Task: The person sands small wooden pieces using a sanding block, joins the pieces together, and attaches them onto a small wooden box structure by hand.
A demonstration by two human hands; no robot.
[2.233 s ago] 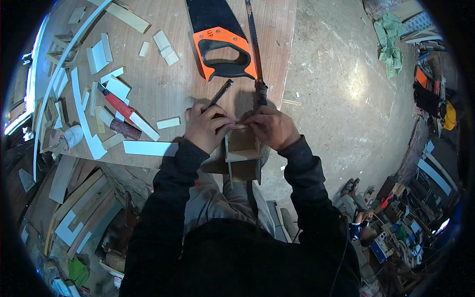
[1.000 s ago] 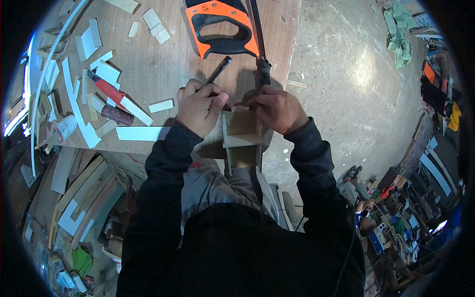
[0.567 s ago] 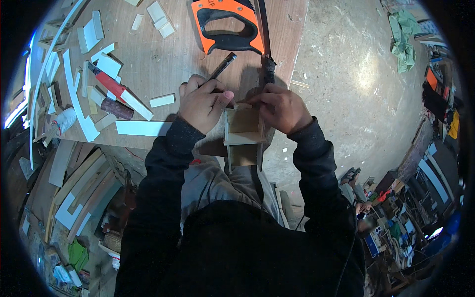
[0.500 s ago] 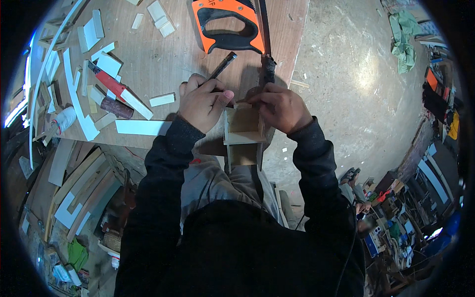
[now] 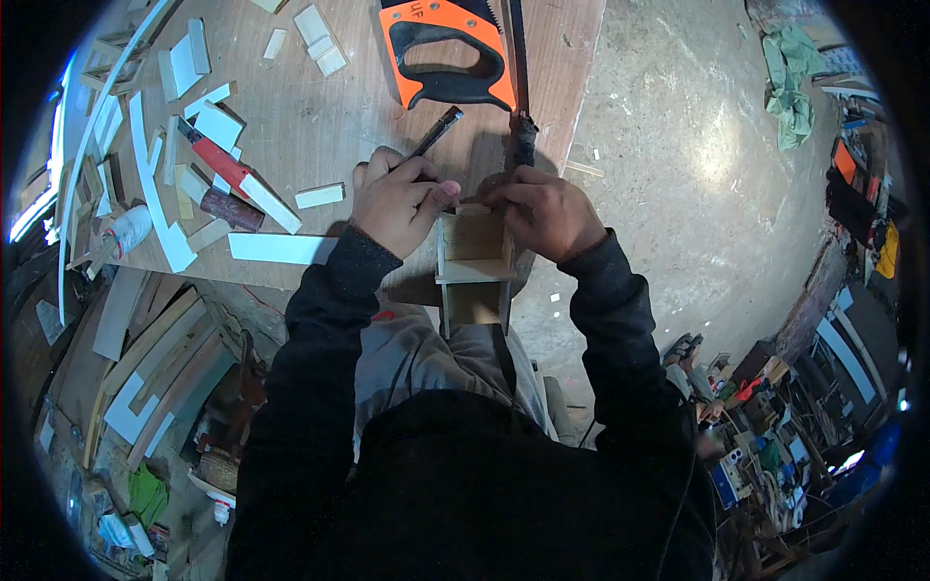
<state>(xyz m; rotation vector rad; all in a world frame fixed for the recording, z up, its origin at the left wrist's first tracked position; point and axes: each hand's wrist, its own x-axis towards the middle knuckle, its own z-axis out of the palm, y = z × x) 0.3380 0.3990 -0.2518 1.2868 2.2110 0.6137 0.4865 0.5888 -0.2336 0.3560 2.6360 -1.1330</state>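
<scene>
Your left hand [image 5: 395, 198] fingers pinch a dark pencil-like tool [image 5: 433, 133], its long axis slanting up and away to the right, tip end down at the top edge of the small wooden box frame [image 5: 473, 263]. Your right hand [image 5: 544, 208] fingers curl closed over that frame's top right corner, holding it against the workbench [image 5: 339, 126] edge, frame hanging toward your lap. Both hands touch it; left is the marking side. Orange-handled handsaw [image 5: 450, 53] lies just beyond, wood offcuts [image 5: 276, 247] at left.
</scene>
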